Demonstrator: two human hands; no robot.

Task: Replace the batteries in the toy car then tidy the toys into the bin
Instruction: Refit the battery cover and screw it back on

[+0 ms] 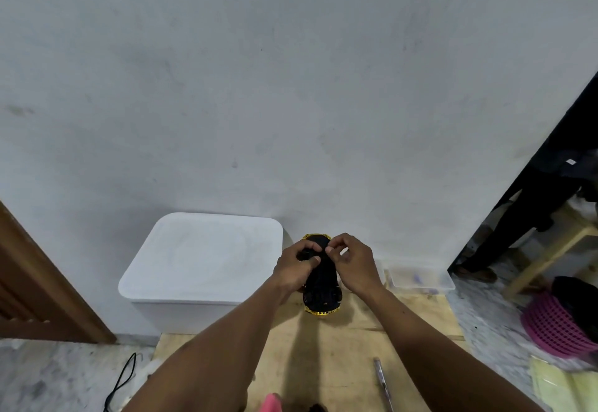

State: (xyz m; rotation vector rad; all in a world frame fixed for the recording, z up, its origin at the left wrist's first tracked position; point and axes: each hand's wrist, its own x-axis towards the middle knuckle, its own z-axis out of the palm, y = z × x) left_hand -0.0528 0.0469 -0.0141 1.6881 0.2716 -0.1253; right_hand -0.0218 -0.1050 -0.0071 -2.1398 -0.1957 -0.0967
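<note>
Car [322,288] runs lengthwise away from me, my left hand [296,266] gripping its far half, my right hand [352,262] pinching alongside.

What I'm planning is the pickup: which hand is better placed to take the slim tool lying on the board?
Likely right. The slim tool lies nearer the right forearm, and the right hand only pinches at the toy car, while the left hand grips its body.

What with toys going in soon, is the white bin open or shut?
Shut: the white bin has a flat lid covering its whole top.
</note>
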